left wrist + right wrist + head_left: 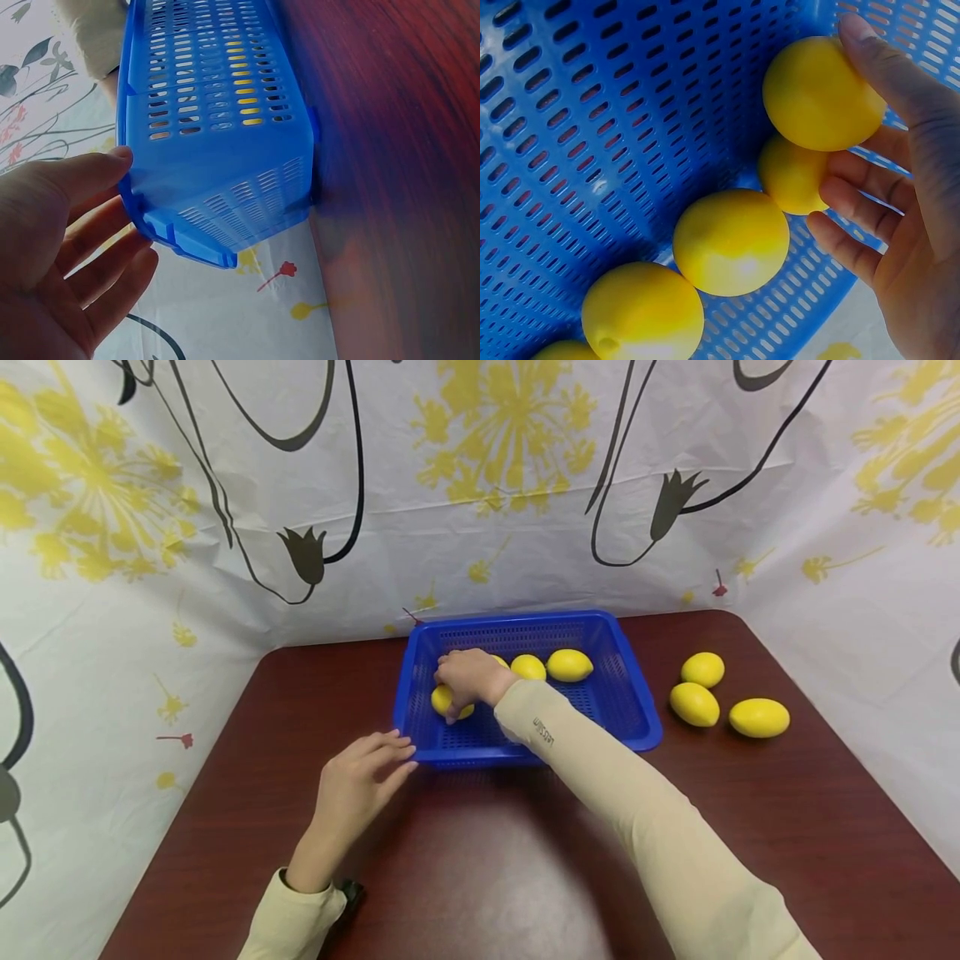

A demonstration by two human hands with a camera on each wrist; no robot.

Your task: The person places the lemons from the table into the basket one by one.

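Observation:
A blue perforated plastic basket (643, 727) stands on the table with several yellow lemons in it. My right hand (471, 677) reaches into its left part and grips a lemon (821, 94) between thumb and fingers. Behind that one, another lemon (791, 176) shows close to my fingertips. Further lemons (569, 666) lie in a row toward the basket's far side, one partly covered by my hand. At the near left corner, my left hand (64, 232) has its thumb tip and loosely extended fingers right at the rim.
Three lemons (694, 705) lie on the dark red table (480, 860) to the right of the basket. A white sheet with a floral print (480, 485) hangs behind the table and along its sides.

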